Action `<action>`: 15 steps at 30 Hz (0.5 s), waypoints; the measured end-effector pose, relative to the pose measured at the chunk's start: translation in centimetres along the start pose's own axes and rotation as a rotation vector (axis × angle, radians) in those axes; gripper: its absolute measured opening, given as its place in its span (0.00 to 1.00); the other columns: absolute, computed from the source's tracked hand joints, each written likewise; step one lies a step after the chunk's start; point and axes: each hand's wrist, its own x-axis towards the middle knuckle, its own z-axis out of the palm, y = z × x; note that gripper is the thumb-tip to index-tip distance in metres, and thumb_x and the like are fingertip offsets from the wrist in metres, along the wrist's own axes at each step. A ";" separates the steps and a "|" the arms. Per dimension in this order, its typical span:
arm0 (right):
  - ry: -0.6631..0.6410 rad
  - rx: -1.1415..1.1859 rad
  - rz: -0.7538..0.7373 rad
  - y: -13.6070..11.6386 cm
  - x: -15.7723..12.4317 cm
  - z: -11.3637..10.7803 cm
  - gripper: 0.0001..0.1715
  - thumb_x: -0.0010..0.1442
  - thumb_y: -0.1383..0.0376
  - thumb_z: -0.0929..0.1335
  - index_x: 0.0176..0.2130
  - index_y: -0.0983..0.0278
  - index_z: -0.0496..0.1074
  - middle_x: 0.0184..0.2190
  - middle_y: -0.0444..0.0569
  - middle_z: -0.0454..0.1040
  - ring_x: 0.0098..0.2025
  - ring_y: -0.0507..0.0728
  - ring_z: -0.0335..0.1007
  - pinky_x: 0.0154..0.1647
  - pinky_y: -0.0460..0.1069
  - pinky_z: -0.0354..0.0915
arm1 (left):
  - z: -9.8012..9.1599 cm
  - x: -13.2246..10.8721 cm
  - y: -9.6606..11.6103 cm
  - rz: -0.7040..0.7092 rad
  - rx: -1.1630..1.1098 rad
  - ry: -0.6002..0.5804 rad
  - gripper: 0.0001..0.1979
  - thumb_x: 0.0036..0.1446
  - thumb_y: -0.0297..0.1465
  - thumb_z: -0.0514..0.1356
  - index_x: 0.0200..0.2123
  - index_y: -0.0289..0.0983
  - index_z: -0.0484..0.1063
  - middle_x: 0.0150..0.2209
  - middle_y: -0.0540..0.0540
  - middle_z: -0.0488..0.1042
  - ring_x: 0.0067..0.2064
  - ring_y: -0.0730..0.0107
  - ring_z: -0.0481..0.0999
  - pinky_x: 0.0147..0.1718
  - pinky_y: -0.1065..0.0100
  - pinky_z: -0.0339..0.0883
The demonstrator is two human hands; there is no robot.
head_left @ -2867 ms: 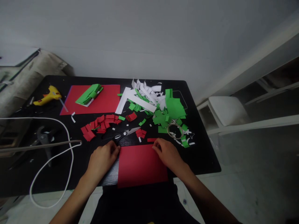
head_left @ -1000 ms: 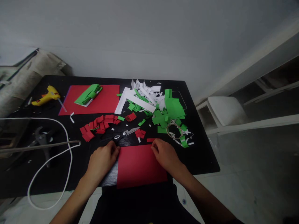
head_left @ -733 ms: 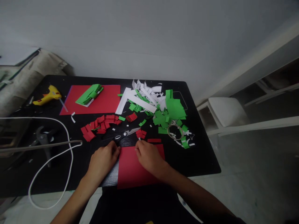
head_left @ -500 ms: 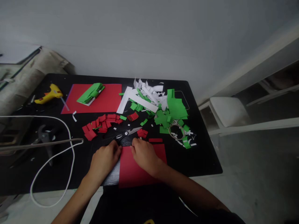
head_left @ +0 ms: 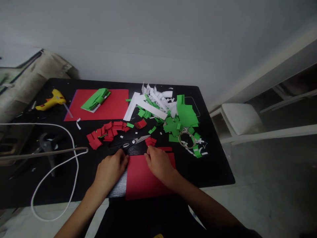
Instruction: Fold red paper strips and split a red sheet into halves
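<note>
A red sheet (head_left: 141, 178) lies at the table's front edge. At its upper left corner my left hand (head_left: 112, 167) has its fingers curled together; whether they pinch the paper is too small to tell. My right hand (head_left: 159, 165) rests on the upper part of the sheet, fingers bent and closed near the top edge, with any held thing hidden. Scissors (head_left: 134, 141) lie partly open just beyond both hands. Small red pieces (head_left: 150, 141) sit beyond my right fingertips, and a red strip (head_left: 167, 149) lies along the sheet's top edge.
Folded red pieces (head_left: 94, 140), a yellow glue gun (head_left: 52, 100) and a white cable (head_left: 75, 168) are on the left. Behind lies another red sheet (head_left: 116, 105) with a green bundle (head_left: 95, 100). White strips (head_left: 155, 110), green scraps (head_left: 187, 114) and a ring (head_left: 180, 140) are right.
My right hand has slid to the right along the top of the red sheet, partly covering the red strip. My left hand has stayed at the corner.
</note>
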 end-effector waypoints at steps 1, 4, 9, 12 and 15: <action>0.007 0.010 -0.002 0.2 -0.1 0.0 0.09 0.73 0.66 0.64 0.47 0.65 0.74 0.45 0.55 0.82 0.46 0.62 0.81 0.41 0.51 0.65 | 0.0 0.0 0.0 0.002 -0.002 0.001 0.16 0.71 0.43 0.47 0.42 0.41 0.70 0.39 0.41 0.83 0.43 0.49 0.84 0.35 0.62 0.65; 0.035 0.030 -0.001 1.0 -0.2 0.1 0.09 0.73 0.66 0.64 0.46 0.65 0.74 0.44 0.54 0.82 0.46 0.61 0.80 0.40 0.50 0.64 | 0.1 0.0 -0.1 0.011 -0.006 0.001 0.16 0.71 0.42 0.48 0.41 0.41 0.70 0.39 0.40 0.83 0.43 0.49 0.84 0.35 0.62 0.65; 0.037 0.046 0.041 1.7 -0.4 -0.2 0.08 0.73 0.65 0.65 0.44 0.64 0.74 0.42 0.53 0.82 0.45 0.60 0.79 0.39 0.50 0.62 | 0.1 0.1 -0.2 0.016 -0.010 0.011 0.16 0.71 0.42 0.48 0.43 0.41 0.71 0.39 0.40 0.83 0.43 0.48 0.83 0.35 0.61 0.66; 0.039 0.050 0.066 2.4 -0.6 -0.3 0.08 0.72 0.65 0.65 0.43 0.64 0.74 0.41 0.53 0.82 0.44 0.60 0.80 0.39 0.50 0.62 | 0.2 0.1 -0.2 0.011 0.002 0.012 0.17 0.71 0.43 0.47 0.43 0.41 0.71 0.39 0.39 0.83 0.43 0.47 0.83 0.35 0.61 0.67; 0.066 0.048 0.068 3.3 -0.8 -0.2 0.08 0.72 0.65 0.65 0.42 0.63 0.73 0.41 0.52 0.82 0.44 0.60 0.80 0.38 0.50 0.61 | 0.1 0.1 -0.1 0.007 0.004 0.009 0.17 0.71 0.43 0.47 0.43 0.41 0.71 0.39 0.39 0.83 0.43 0.48 0.84 0.35 0.61 0.67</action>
